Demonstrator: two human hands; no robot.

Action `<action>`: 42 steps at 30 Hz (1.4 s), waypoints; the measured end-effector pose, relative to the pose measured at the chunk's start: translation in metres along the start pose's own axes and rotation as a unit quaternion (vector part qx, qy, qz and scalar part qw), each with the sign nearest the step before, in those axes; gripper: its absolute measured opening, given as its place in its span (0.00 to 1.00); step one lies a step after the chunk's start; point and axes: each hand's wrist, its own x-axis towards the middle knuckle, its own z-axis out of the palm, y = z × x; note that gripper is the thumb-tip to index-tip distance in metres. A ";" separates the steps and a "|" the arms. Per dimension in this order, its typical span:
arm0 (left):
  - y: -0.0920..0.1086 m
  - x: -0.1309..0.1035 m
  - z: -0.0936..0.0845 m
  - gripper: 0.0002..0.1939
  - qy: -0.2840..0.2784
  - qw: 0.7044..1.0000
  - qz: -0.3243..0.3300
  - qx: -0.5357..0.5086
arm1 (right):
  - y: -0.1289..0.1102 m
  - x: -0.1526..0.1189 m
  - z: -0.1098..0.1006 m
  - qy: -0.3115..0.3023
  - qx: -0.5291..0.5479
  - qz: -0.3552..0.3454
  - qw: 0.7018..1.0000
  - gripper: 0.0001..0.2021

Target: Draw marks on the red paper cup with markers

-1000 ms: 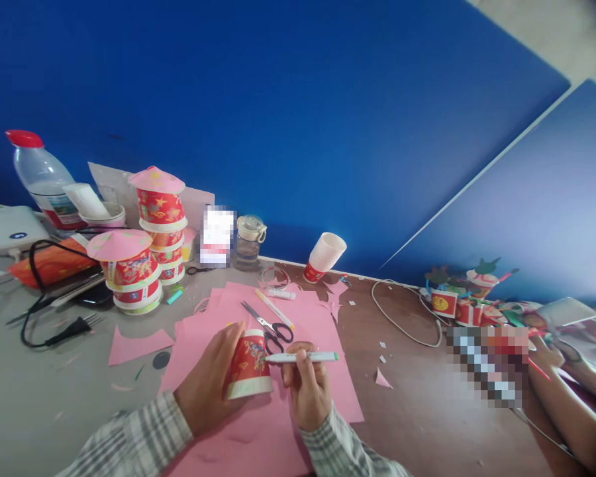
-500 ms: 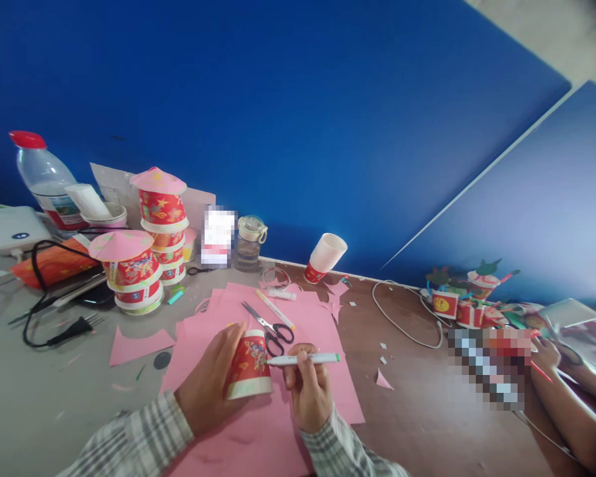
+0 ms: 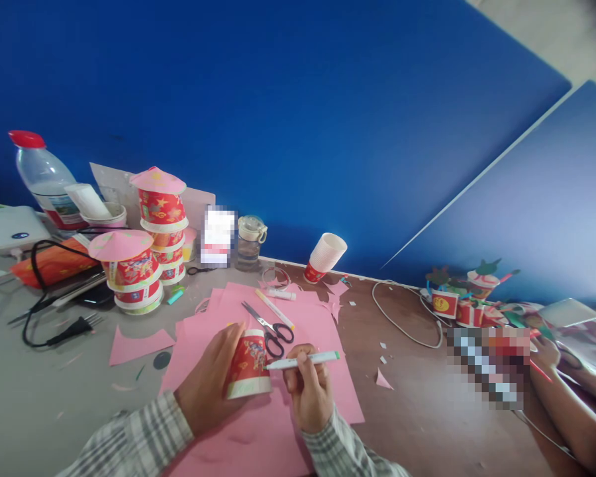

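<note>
My left hand [image 3: 211,381] is closed around the far side of a red paper cup [image 3: 248,364] with a white rim, which sits upside down and slightly tilted over pink paper [image 3: 278,440]. Between the fingers of my right hand [image 3: 310,391] is a white marker [image 3: 308,360] with a green end. Its tip points left and meets the cup's right side, or nearly so. Green marks show on the cup's pale rim. Just beyond the cup lie black-handled scissors [image 3: 273,331], their blades pointing away, and a yellow-and-white marker [image 3: 274,309].
Decorated cup towers [image 3: 132,271] with pink cone roofs stand at left, near a black plug [image 3: 74,329] and a red-capped bottle [image 3: 44,175]. A stack of paper cups [image 3: 326,257] leans by the blue partition [image 3: 298,132]. Another person's hand [image 3: 546,351] is at right.
The marker's tip has dipped slightly along the cup's side, tilting the marker a little more. My left hand and the cup are nearly still.
</note>
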 end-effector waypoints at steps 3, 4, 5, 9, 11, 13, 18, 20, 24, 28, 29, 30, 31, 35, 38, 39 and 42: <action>0.000 0.000 0.000 0.49 0.000 1.000 -0.001 -0.002 | -0.002 -0.001 0.001 0.001 0.010 0.004 1.000 0.13; 0.000 0.000 0.000 0.49 -0.001 1.000 -0.003 -0.002 | -0.003 -0.001 0.002 0.004 0.014 0.004 1.000 0.13; 0.001 0.001 0.000 0.49 -0.003 1.000 -0.005 -0.003 | -0.004 -0.001 0.002 0.008 0.018 0.003 1.000 0.13; 0.001 0.001 -0.001 0.50 -0.007 1.000 -0.010 -0.006 | -0.004 -0.002 0.003 0.016 0.018 -0.006 1.000 0.14; 0.002 0.001 -0.001 0.51 -0.001 1.000 -0.007 -0.005 | -0.003 -0.003 0.002 0.010 0.012 -0.008 1.000 0.13; 0.002 0.002 -0.001 0.51 0.003 1.000 -0.004 -0.004 | -0.002 -0.004 0.000 -0.002 0.007 -0.010 1.000 0.13; 0.002 0.002 -0.001 0.50 0.001 1.000 0.004 0.000 | -0.001 -0.008 -0.002 -0.035 -0.003 -0.024 0.999 0.13; 0.002 0.003 -0.001 0.50 0.002 1.000 0.007 0.002 | -0.001 -0.008 -0.002 -0.038 -0.008 -0.030 0.999 0.13; 0.003 0.003 -0.001 0.50 0.001 1.000 0.004 -0.001 | -0.001 -0.010 -0.002 -0.044 -0.018 -0.040 0.998 0.13; 0.003 0.003 -0.001 0.51 -0.002 1.000 0.002 -0.007 | -0.002 -0.013 -0.003 -0.063 -0.041 -0.052 0.996 0.13; 0.003 0.002 -0.001 0.50 -0.003 1.000 0.001 -0.009 | -0.003 -0.014 -0.003 -0.065 -0.048 -0.058 0.995 0.13; 0.003 0.002 -0.001 0.50 -0.004 1.000 0.000 -0.011 | -0.003 -0.014 -0.003 -0.067 -0.054 -0.066 0.994 0.13; 0.002 0.002 -0.001 0.50 -0.005 1.000 -0.001 -0.013 | -0.004 -0.015 -0.002 -0.070 -0.062 -0.073 0.993 0.13; 0.003 0.002 -0.001 0.51 -0.001 1.000 -0.005 -0.017 | -0.009 -0.018 0.001 -0.088 -0.090 -0.096 0.987 0.14; 0.003 0.002 -0.002 0.51 -0.001 1.000 -0.007 -0.018 | -0.011 -0.019 0.003 -0.091 -0.113 -0.108 0.983 0.14; 0.003 0.002 -0.002 0.51 -0.002 1.000 -0.005 -0.017 | -0.011 -0.019 0.002 -0.091 -0.120 -0.110 0.982 0.14; 0.002 0.001 -0.001 0.51 -0.002 1.000 -0.001 -0.013 | -0.011 -0.020 0.001 -0.094 -0.138 -0.107 0.980 0.13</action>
